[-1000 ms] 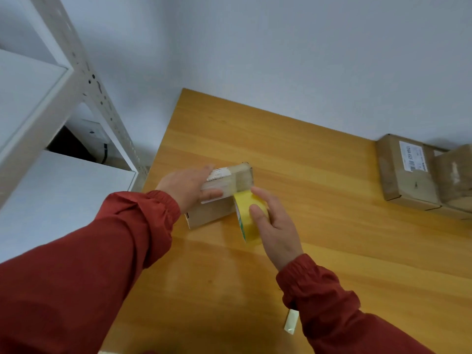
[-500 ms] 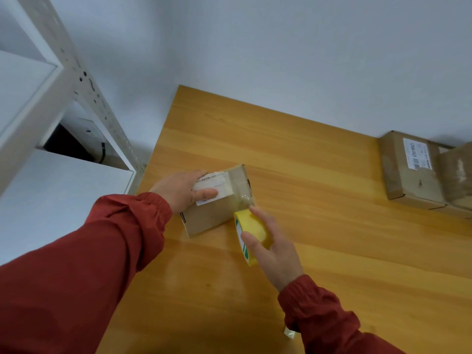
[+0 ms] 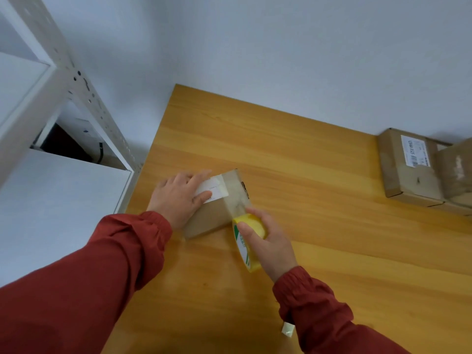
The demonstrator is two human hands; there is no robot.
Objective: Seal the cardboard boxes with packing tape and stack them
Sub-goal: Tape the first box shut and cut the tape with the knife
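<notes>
In the head view, the small cardboard box (image 3: 212, 213) is lying near the left edge of the wooden table (image 3: 319, 226), its long axis pointing away and slightly right, with the left hand (image 3: 178, 198) pressing flat-fingered on its top and the right hand (image 3: 272, 245) gripping the yellow tape roll (image 3: 249, 223) at its near right corner.

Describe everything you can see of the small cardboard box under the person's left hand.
The small cardboard box is plain brown, rectangular and closed, lying at an angle on the wooden table near its left edge. A white label sits on top. A strip of clear tape runs over its right end down to the yellow tape roll, which the right hand grips beside the box. The left hand presses flat on its top, thumb on the label.
</notes>
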